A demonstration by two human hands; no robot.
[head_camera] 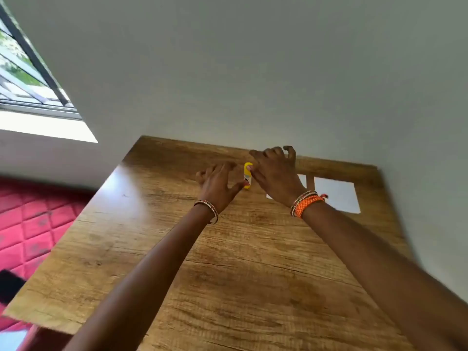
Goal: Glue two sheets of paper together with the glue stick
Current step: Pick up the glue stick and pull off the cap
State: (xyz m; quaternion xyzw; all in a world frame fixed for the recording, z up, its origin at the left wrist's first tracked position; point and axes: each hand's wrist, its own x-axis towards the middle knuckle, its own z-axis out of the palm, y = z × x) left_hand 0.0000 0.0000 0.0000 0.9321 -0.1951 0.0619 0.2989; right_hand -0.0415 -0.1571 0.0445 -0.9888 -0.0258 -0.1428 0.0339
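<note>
A yellow glue stick [247, 173] stands upright near the far edge of the wooden table [228, 262]. My left hand [217, 184] is just left of it with fingers spread, and its thumb tip touches the stick's lower part. On the stick's right side is my right hand [274, 173], thumb tip against the yellow cap, the other fingers bent and raised above the table. A white sheet of paper [336, 195] lies flat at the far right. A second white sheet [302, 179] lies beside it, mostly hidden under my right hand and wrist.
The table's far edge meets a plain grey wall [253, 72]. A window [25, 72] is at the upper left. A red quilted mattress [33, 224] lies below the table's left edge, with a dark object [10, 285] on it.
</note>
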